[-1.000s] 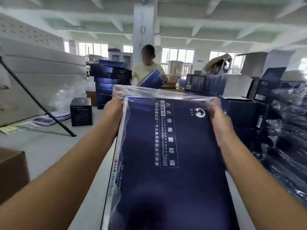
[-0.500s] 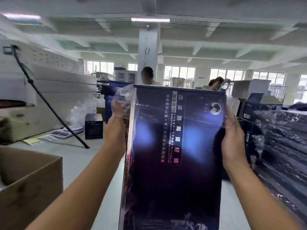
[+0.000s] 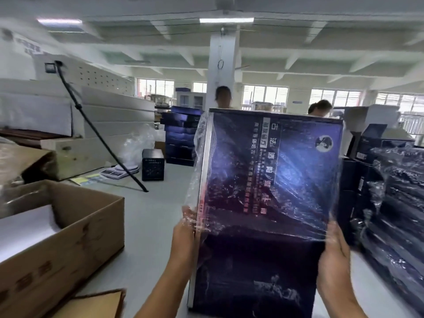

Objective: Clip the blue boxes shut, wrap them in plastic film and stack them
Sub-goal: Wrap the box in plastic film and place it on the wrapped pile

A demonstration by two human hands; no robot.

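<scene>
Head view: you're mid-wrap, with the blue box (image 3: 270, 180) held upright off the tabletop (image 3: 149, 226) between the cardboard carton (image 3: 68, 226) and the wrapped stack (image 3: 399, 203). Your left hand (image 3: 185, 235) and right hand (image 3: 333, 255) are each clamped on a side edge through the plastic film (image 3: 263, 226). Versus half a second ago, both hands have dropped from the top corners to the lower half; next, likely pull the film taut over the bare bottom part.

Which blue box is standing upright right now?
The box held between the left hand and right hand; the wrapped stack at right and the pile by the pillar lie flat.
</scene>
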